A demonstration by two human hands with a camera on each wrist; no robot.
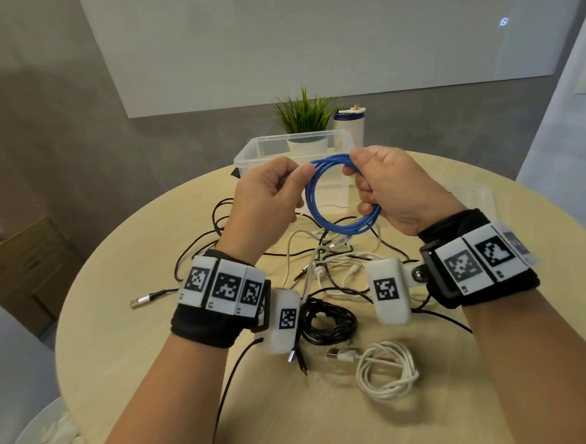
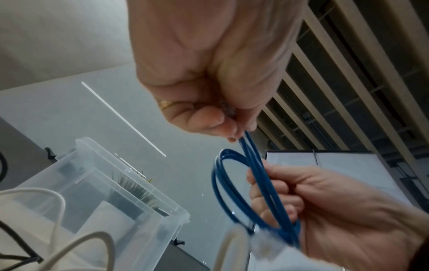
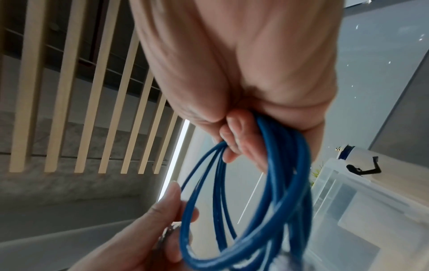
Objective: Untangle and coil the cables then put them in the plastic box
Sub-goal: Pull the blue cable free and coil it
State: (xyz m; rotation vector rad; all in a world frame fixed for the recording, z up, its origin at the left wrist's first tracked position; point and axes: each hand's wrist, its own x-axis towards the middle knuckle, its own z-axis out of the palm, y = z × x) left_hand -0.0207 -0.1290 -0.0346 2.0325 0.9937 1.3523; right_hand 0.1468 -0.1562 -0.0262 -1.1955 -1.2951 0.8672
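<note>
Head view: both hands up over the table (image 1: 154,333). Left hand (image 1: 266,203) pinches one side of the blue cable (image 1: 338,198) coil; right hand (image 1: 392,188) has its fingers curled through the other side, gripping the bundled loops. Coil is off the table, just in front of the clear plastic box (image 1: 256,152), which stands open at the far edge. Below the hands: tangle of black and white cables (image 1: 325,268). Nearer: coiled black cable (image 1: 328,322) and coiled white cable (image 1: 386,370), side by side, apart. Potted plant (image 1: 304,118) and a white bottle (image 1: 349,124) behind the box.

Left wrist view: left hand (image 2: 209,82) thumb and fingers pinched on the blue cable (image 2: 250,155) strands, clear connector tucked inside the grip. Right hand (image 2: 336,210) holds the loops. Plastic box (image 2: 130,183) lower left.

Right wrist view: right hand (image 3: 243,73) fingers wrapped round the blue cable (image 3: 278,183) loops; left hand (image 3: 148,229) pinching the near side. Plastic box (image 3: 362,201) at right. Image blurred.
</note>
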